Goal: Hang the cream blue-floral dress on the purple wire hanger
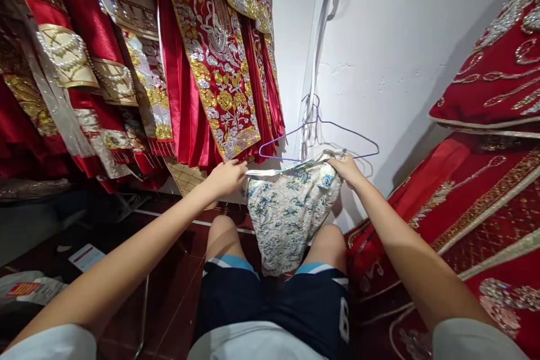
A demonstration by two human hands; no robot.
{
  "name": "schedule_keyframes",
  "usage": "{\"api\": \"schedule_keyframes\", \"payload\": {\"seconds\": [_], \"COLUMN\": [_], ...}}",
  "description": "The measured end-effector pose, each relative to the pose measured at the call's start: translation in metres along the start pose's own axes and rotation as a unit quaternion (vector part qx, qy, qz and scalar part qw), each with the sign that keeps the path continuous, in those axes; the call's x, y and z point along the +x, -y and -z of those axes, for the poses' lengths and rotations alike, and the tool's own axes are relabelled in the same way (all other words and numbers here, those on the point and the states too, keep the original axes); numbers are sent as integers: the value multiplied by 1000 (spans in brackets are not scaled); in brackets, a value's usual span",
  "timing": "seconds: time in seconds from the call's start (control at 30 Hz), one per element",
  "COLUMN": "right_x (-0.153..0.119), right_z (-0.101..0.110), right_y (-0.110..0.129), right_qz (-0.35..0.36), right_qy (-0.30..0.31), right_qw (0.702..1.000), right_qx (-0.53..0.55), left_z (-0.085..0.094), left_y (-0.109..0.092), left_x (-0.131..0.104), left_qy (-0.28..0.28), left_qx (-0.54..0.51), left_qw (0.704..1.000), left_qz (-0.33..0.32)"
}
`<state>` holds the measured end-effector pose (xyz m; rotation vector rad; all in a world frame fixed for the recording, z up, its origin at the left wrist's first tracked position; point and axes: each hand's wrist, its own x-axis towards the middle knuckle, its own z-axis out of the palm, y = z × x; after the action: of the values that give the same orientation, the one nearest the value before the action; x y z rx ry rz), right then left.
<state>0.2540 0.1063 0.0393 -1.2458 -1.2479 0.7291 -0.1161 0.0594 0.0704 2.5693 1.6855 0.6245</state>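
A white garment with a blue-green print (pixel 291 214) hangs down between my knees, stretched along its top edge. My left hand (pixel 230 176) is closed on the left end of that edge. At the other end my right hand (pixel 345 170) grips the fabric, fingers folded around it. I cannot tell whether it is a skirt or another kind of clothing. Just behind the top edge, a purple hanger (pixel 287 134) hangs against the wall; its lower bar is partly hidden by the cloth.
Red embroidered costumes (pixel 223 67) hang at the left. More red beaded clothing (pixel 485 191) fills the right side. A white wall (pixel 379 39) stands ahead, with a strip running down it. A printed card (pixel 86 257) and a plastic bag (pixel 29 292) lie at the lower left.
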Motion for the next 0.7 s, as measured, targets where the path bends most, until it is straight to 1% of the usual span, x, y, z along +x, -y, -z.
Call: {"api": "schedule_keyframes", "payload": {"seconds": [0.07, 0.13, 0.2, 0.27, 0.3, 0.37, 0.43, 0.47, 0.53, 0.57, 0.63, 0.67, 0.7], "right_x": [-2, -4, -8, -14, -18, -23, -25, -25, -21, -18, -10, -5, 1], "right_z": [6, 6, 3, -5, -11, -20, -23, -20, -5, 6, 30, 41, 51], "right_y": [4, 8, 10, 13, 14, 16, 19, 20, 20, 20, 18, 16, 14], "right_qz": [31, 47, 64, 83, 89, 86, 64, 60, 78, 97, 130, 133, 126], "right_qy": [-16, -31, -46, -53, -54, -54, -46, -39, -41, -58, -117, -141, -151], "right_qw": [999, 998, 997, 995, 995, 995, 997, 997, 996, 993, 980, 974, 969], "right_qx": [-12, -11, -10, -12, -10, 1, 6, 1, -24, -44, -94, -121, -148], "left_z": [7, 14, 19, 21, 20, 16, 12, 11, 10, 10, 12, 13, 14], "left_y": [-4, -9, -15, -22, -26, -36, -47, -52, -59, -60, -60, -59, -58], "left_x": [9, 21, 37, 56, 65, 82, 93, 96, 97, 97, 96, 96, 97], "left_qy": [-24, -47, -79, -107, -114, -111, -113, -122, -148, -161, -179, -184, -185], "left_qx": [-13, -37, -88, -161, -197, -250, -259, -246, -188, -151, -85, -62, -45], "left_qw": [999, 997, 993, 981, 973, 960, 957, 959, 969, 973, 979, 980, 981], "left_qz": [33, 46, 22, -20, -38, -60, -66, -70, -69, -64, -48, -43, -44]}}
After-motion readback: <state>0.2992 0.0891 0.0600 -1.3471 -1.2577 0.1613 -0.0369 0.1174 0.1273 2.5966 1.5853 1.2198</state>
